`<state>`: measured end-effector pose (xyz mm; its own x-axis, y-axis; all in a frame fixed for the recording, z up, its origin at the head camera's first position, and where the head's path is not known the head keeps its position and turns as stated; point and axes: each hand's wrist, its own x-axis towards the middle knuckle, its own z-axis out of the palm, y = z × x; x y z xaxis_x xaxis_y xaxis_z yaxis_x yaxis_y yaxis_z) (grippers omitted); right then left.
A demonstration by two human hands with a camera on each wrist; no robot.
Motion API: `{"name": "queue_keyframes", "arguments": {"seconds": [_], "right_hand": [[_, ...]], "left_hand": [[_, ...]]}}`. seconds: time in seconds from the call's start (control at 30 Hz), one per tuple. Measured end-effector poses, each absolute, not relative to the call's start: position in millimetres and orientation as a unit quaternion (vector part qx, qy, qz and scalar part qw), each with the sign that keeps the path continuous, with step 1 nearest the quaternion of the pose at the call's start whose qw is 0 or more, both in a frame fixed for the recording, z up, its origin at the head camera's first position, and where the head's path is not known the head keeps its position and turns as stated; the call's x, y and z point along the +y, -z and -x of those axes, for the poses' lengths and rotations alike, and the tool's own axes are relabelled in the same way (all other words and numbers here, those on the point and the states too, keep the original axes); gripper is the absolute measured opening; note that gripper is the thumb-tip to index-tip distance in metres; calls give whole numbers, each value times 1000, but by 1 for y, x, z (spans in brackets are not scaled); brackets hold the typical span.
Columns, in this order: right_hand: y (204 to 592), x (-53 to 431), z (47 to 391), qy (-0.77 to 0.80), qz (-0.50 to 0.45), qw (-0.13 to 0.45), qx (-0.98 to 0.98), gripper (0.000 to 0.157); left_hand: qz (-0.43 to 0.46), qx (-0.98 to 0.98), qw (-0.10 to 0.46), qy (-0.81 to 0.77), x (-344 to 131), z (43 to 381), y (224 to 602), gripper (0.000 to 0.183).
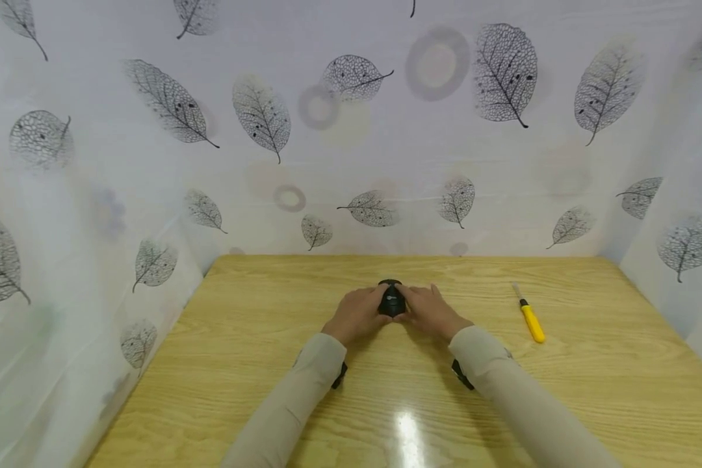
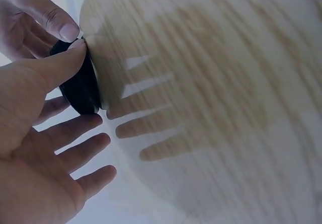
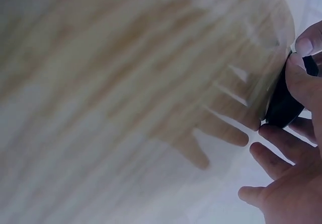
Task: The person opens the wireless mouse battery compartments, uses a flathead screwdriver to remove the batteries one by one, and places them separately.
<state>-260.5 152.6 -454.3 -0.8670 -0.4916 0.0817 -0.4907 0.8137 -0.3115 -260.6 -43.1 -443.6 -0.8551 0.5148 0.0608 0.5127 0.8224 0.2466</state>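
Note:
A small black computer mouse (image 1: 392, 300) with a pale mark on top sits between both hands in the middle of the table. My left hand (image 1: 359, 313) grips its left side between thumb and fingers; my right hand (image 1: 431, 312) does the same on the right. In the left wrist view the mouse (image 2: 80, 85) shows edge-on, close over the wood, and the left thumb (image 2: 63, 65) lies near the other hand's thumb. Several fingers stretch out past the mouse. From the right wrist, the right hand (image 3: 297, 168) also has its outer fingers spread, while the mouse (image 3: 287, 95) is partly hidden by it.
To the right on the wooden table (image 1: 257, 364) lies a screwdriver (image 1: 531, 320) with a yellow handle, its tip pointing away. Curtains (image 1: 351, 143) printed with leaves hang behind the table's far edge and along both sides. Finger reflections show on the glossy tabletop.

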Motion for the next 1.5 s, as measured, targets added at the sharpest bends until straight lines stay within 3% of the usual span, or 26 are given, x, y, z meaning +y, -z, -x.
{"name": "queue_keyframes", "arguments": {"seconds": [0.5, 0.83, 1.2, 1.5], "right_hand": [[454, 159, 254, 177, 264, 17, 948, 78], [452, 165, 247, 175, 278, 10, 944, 74], [451, 170, 237, 199, 269, 32, 942, 73], [451, 174, 235, 215, 270, 23, 938, 71]], "left_hand": [[-291, 953, -13, -82, -45, 251, 441, 65], [-292, 952, 14, -93, -43, 244, 440, 70], [-313, 944, -35, -96, -44, 241, 444, 65], [-326, 939, -36, -107, -44, 236, 441, 66]]}}
